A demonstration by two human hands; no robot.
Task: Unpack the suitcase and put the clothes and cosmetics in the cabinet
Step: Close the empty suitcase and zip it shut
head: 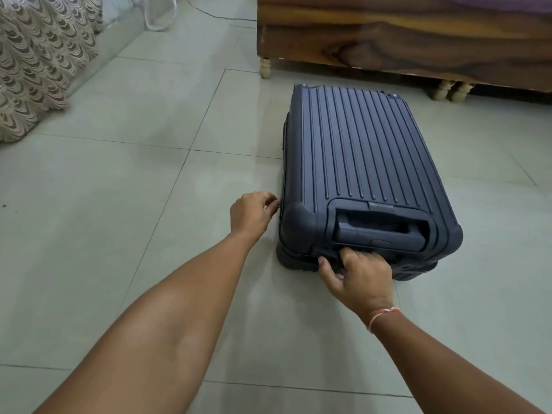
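Note:
A dark blue ribbed hard-shell suitcase [361, 156] lies flat and closed on the tiled floor, its recessed handle end toward me. My left hand [251, 213] reaches the suitcase's near left corner and pinches something small at the zipper seam there, most likely the zipper pull. My right hand [358, 276] grips the near end of the case at the seam, fingers curled onto the edge below the handle. No clothes or cosmetics are visible; the contents are hidden inside.
A wooden bed frame [388, 34] on short turned legs stands just behind the suitcase. A patterned curtain [35, 64] hangs at the far left. A thin cable [215, 13] runs across the floor at the back. Pale floor tiles [119, 174] surround the case.

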